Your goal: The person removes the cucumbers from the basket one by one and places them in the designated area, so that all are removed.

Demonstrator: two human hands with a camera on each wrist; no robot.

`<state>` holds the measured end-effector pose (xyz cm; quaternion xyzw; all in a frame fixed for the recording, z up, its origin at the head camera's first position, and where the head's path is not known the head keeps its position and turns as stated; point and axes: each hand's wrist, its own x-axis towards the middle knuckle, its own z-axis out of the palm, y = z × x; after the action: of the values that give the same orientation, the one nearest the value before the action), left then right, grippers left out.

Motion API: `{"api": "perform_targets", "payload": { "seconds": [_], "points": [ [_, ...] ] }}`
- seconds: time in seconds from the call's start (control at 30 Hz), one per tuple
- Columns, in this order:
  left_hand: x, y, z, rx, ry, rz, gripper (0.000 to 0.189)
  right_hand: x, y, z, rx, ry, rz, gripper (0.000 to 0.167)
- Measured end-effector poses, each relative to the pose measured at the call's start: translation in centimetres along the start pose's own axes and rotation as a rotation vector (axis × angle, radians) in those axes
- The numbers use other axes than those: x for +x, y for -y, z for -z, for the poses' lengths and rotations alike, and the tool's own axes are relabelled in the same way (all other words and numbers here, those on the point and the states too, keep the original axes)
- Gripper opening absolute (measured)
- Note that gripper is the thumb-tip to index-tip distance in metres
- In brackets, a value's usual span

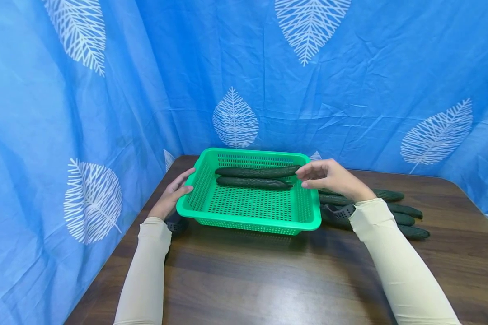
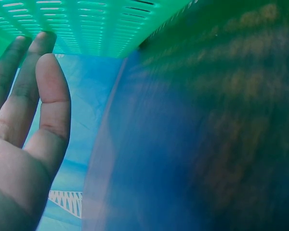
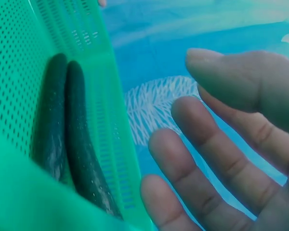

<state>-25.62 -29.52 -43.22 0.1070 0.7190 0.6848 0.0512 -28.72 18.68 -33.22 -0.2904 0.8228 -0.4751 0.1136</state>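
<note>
Two dark green cucumbers (image 1: 254, 182) lie side by side, lengthwise, in the far half of a green perforated plastic basket (image 1: 248, 220). My left hand (image 1: 172, 195) rests against the basket's left side, thumb and index fingertips at the rim. In the left wrist view, its other fingers (image 2: 53, 79) reach up fairly straight to the outer wall. Above the right rim is my right hand (image 1: 329, 177), fingers loosely bent and apart, holding nothing. The right wrist view shows a gap between its fingers and thumb, with the cucumbers (image 3: 52, 118) beyond the basket's edge.
Several more cucumbers (image 1: 406, 211) lie on the brown wooden table (image 1: 244, 275) right of the basket, partly hidden under my right wrist. A blue curtain (image 1: 349, 90) with white leaf prints hangs behind and to the left of the table.
</note>
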Motion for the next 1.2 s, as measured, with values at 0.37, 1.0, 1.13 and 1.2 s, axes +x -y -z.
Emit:
{"api": "perform_targets", "payload": {
  "seconds": [0.37, 1.0, 1.13, 1.2],
  "points": [
    [0.1, 0.0, 0.0, -0.012, 0.002, 0.003, 0.067, 3.3, 0.8, -0.6, 0.041, -0.038, -0.076, 0.039],
    [0.1, 0.0, 0.0, -0.017, 0.000, 0.005, 0.068, 8.4, -0.2, -3.2, 0.072, -0.121, -0.057, 0.042],
    [0.1, -0.1, -0.1, -0.013, -0.001, -0.003, 0.068, 9.3, -0.3, -3.7, 0.045, -0.145, -0.056, 0.039],
    [0.0, -0.1, -0.1, -0.004, -0.002, -0.005, 0.068, 9.8, -0.2, -4.0, 0.040, -0.158, -0.055, 0.039]
  ]
}}
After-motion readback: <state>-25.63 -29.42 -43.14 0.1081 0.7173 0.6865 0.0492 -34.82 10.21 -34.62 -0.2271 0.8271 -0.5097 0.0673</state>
